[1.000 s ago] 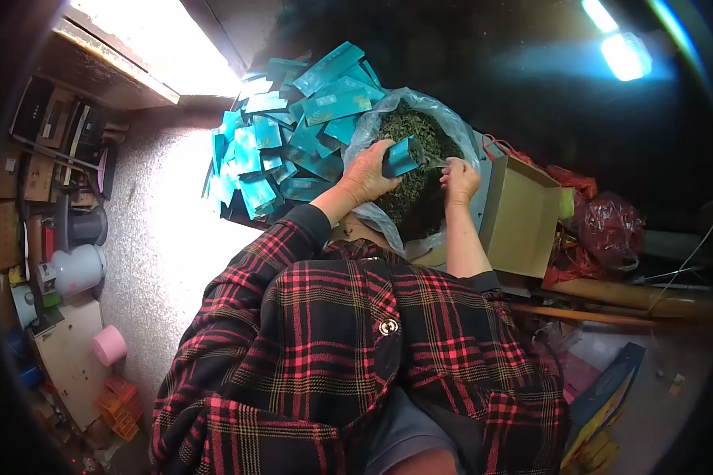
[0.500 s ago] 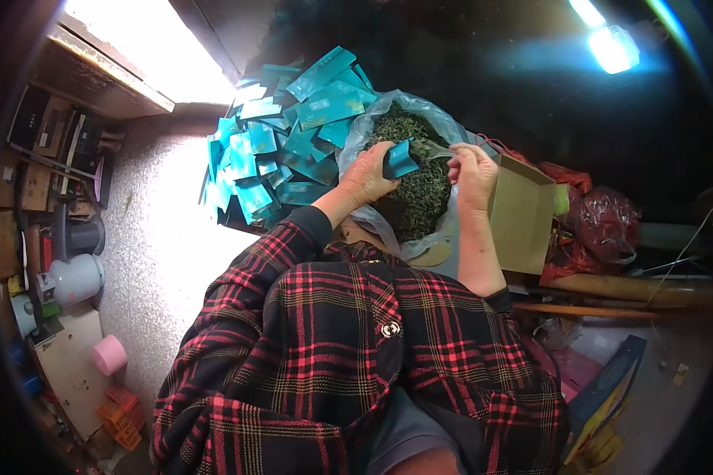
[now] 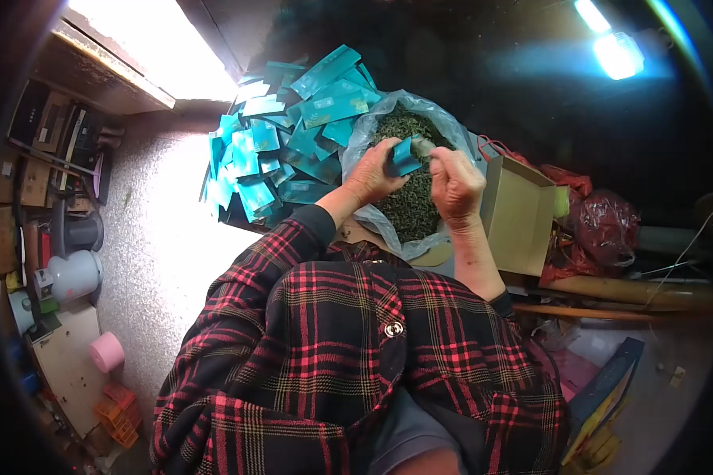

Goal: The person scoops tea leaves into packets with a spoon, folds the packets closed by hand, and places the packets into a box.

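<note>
My left hand [image 3: 375,172] grips a small teal packet [image 3: 404,157] above a clear plastic bag [image 3: 360,136] of dark green dried leaves [image 3: 417,207]. The packet's mouth faces right. My right hand [image 3: 456,184] is closed on the handle of a spoon-like scoop [image 3: 425,148], whose head is at the packet's mouth. What lies on the scoop is too blurred to tell. Left of the bag, many teal packets [image 3: 245,154] lie in a loose pile.
An open cardboard box [image 3: 520,215] stands right of the bag, with red plastic bags [image 3: 606,226] beyond it. A pink roll [image 3: 107,351] and an orange basket [image 3: 119,413] are at the lower left. A blue box [image 3: 607,388] sits at the lower right.
My right hand first drew back to the right with the scoop, then came in left toward the packet. My left hand has stayed nearly in place, holding the packet.
</note>
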`<state>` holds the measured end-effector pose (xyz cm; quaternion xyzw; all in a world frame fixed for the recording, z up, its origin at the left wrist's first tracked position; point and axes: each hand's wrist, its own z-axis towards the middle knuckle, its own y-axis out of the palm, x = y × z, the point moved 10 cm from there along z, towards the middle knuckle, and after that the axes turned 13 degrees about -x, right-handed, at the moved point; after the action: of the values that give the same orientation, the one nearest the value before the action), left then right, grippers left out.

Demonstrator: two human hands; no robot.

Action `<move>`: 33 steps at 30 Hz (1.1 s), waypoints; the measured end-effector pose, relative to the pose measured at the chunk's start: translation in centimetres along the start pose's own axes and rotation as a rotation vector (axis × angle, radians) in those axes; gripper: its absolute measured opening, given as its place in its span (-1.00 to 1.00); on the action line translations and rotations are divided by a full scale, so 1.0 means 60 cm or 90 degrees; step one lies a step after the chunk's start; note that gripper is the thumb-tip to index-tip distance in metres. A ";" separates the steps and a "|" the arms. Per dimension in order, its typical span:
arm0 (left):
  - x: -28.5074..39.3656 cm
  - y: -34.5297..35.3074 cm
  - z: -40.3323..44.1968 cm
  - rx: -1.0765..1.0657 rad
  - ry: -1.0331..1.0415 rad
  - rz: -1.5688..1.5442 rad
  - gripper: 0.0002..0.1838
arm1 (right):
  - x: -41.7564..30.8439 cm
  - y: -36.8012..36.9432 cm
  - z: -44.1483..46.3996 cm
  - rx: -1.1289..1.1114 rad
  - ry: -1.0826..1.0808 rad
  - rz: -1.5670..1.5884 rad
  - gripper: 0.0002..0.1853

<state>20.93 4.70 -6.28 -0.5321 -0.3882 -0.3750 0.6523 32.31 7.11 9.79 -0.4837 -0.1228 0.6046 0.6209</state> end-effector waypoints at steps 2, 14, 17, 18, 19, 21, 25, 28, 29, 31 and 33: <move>-0.004 0.002 0.000 -0.025 -0.024 -0.070 -0.25 | 0.011 -0.029 -0.008 0.065 0.024 -0.011 -0.91; -0.012 0.007 0.005 -0.037 -0.019 -0.287 -0.17 | 0.300 0.139 -0.234 -0.103 0.511 -0.030 -0.66; -0.003 0.001 0.005 -0.013 0.005 -0.208 -0.17 | 0.201 0.063 -0.151 -0.030 0.383 -0.104 -0.62; 0.002 -0.007 0.004 0.016 0.021 -0.154 -0.18 | 0.166 0.042 -0.121 -0.013 0.348 -0.122 -0.61; 0.008 -0.016 0.002 0.046 0.035 -0.099 -0.19 | 0.132 0.021 -0.092 0.004 0.314 -0.141 -0.60; 0.023 -0.012 0.005 0.031 0.031 -0.040 -0.16 | 0.074 0.011 -0.047 -0.017 0.216 0.047 -0.67; 0.061 -0.008 0.016 0.010 0.063 0.043 -0.12 | 0.063 0.003 -0.035 -0.005 0.179 0.131 -0.79; 0.078 -0.020 0.012 0.024 0.137 -0.026 -0.15 | 0.067 -0.017 -0.033 0.026 0.187 0.133 -0.85; 0.053 -0.012 0.012 -0.012 0.068 -0.158 -0.18 | 0.068 -0.032 -0.033 0.049 0.193 0.136 -0.87; 0.009 0.017 0.002 -0.087 -0.073 -0.415 -0.25 | 0.060 -0.050 -0.028 0.074 0.195 0.137 -0.89; -0.007 0.026 -0.012 -0.085 -0.122 -0.527 -0.29 | 0.033 -0.071 -0.022 0.096 0.159 0.074 -0.88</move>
<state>22.23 4.23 -7.36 -0.4050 -0.6029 -0.5779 0.3722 36.45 9.06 11.49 -0.5134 0.0288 0.5821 0.6299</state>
